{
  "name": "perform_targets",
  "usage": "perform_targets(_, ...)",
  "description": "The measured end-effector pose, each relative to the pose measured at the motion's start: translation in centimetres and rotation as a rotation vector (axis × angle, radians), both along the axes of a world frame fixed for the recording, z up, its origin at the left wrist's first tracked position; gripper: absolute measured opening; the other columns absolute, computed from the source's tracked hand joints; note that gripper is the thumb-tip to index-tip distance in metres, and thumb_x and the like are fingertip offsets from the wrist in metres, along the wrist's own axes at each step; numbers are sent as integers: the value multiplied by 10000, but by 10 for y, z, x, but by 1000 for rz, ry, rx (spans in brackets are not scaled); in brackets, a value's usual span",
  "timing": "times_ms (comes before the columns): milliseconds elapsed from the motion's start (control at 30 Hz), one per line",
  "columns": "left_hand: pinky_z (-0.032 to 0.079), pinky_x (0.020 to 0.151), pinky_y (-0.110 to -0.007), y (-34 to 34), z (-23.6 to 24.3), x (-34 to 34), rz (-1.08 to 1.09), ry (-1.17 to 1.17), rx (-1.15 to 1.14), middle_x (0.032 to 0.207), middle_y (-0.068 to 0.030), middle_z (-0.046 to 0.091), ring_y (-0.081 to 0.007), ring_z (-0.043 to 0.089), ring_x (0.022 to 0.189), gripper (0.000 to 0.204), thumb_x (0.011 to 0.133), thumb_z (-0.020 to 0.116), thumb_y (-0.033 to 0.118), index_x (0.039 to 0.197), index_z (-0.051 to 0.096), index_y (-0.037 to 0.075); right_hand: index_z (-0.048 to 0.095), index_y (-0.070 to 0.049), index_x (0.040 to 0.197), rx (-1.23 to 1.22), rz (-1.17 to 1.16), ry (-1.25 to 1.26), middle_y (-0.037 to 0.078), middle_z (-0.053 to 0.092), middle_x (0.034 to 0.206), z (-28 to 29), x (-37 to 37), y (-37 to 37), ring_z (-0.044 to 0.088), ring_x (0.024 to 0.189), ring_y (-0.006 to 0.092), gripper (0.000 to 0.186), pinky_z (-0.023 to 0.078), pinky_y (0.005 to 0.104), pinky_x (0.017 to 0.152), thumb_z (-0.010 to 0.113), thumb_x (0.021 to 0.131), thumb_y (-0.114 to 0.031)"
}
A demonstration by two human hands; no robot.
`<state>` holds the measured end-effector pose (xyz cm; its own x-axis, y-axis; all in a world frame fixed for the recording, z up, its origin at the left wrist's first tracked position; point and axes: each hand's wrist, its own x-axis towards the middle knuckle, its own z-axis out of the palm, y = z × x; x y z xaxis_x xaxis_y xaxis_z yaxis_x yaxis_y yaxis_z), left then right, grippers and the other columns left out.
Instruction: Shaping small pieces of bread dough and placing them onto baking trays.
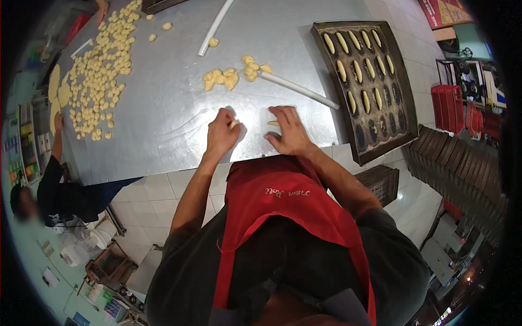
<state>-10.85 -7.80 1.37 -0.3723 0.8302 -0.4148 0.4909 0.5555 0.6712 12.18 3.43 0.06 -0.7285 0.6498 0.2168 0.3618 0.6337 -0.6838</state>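
At frame centre, the left hand [222,132] and right hand [291,130] each press a small dough piece [234,124] onto the steel desk [163,108]. Just above lie loose dough lumps [228,77] and a white rod [299,90]. A dark baking tray [405,103] with shaped dough sits at upper right.

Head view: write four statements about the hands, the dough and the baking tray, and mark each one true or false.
1. Each hand presses a small dough piece on the metal table. True: left hand on one dough piece, right hand on another dough piece.
2. The baking tray is on the person's left. False: it is on the right.
3. Every mould in the tray is filled. False: the near ones are empty.
4. Two white rods lie on the table. True.
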Motion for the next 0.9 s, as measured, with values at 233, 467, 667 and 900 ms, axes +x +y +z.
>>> perform_targets(233,538,831,-311,-28,2,39,223,-204,260,943,-77,707,-158,654,883,172,980,765,55,1128,683,27,756,-55,1165,61,-282,-3,126,734,1100,18,103,16,689,1008,307,245,573,418,900,786,924,-87)
perform_targets(467,532,924,-279,8,-9,68,369,-422,262,1088,-52,725,-131,659,1000,241,1045,694,31,1280,654,0,708,-45,1251,101,-1030,765,146,684,935,46,274,139,696,833,254,254,584,362,801,737,1007,-108)
perform_targets(667,557,931,-286,40,-13,107,253,-365,368,1108,-75,729,-139,694,1023,287,1000,718,-27,1280,657,-9,720,-65,1233,356,-859,-254,201,706,1178,27,277,145,667,1137,420,345,534,497,1008,783,894,-73)
perform_targets(900,589,881,-420,65,-15,146,-271,441,445,1233,-156,702,-332,696,1004,494,907,774,76,1388,665,43,702,-49,1266,107,-288,4,155,696,1226,4,91,70,631,1181,385,392,501,492,1021,795,891,-110)
